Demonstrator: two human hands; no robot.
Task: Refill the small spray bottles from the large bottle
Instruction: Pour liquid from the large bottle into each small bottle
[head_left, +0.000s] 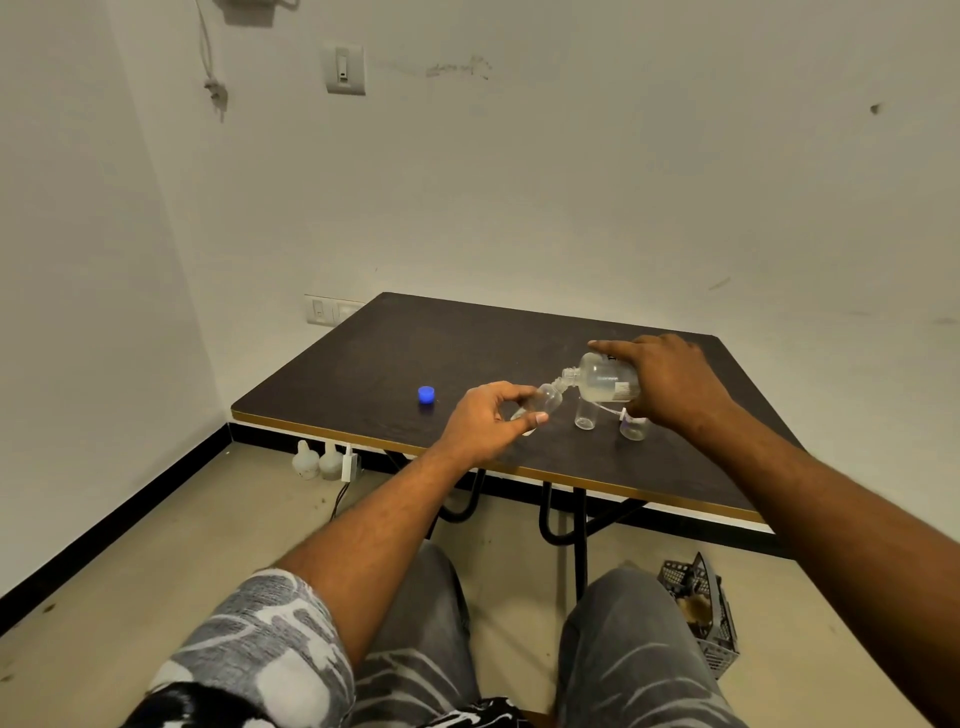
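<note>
— Looking down at a dark table (363, 364) pushed into a pale-walled corner, with a light switch (344, 69) high on the wall.

— Finding the task's things where?

— Over the right half of the table, just above the top. Curling the thumb and fingers of the left hand (485, 421) round a small clear spray bottle (545, 402), tilting its open neck up and to the right.

— And doing what with the other?

— Gripping the large clear bottle (605, 382) from above with the right hand (670, 382), wrapping the fingers round its body and stretching the index finger straight along the top. Tipping it almost flat, mouth pointing left and meeting the small bottle's neck.

— Seeing anything beneath?

— Seeing an uncapped small bottle (585, 415) standing upright under the large one, and a second small bottle (632, 427) just to its right, partly behind the right hand. Also spotting a blue cap (426, 394) lying alone on the table, left of the left hand.

— And on the floor?

— Making out two white jugs (306, 460) by the wall and a black crate (698, 613) on the right.
</note>
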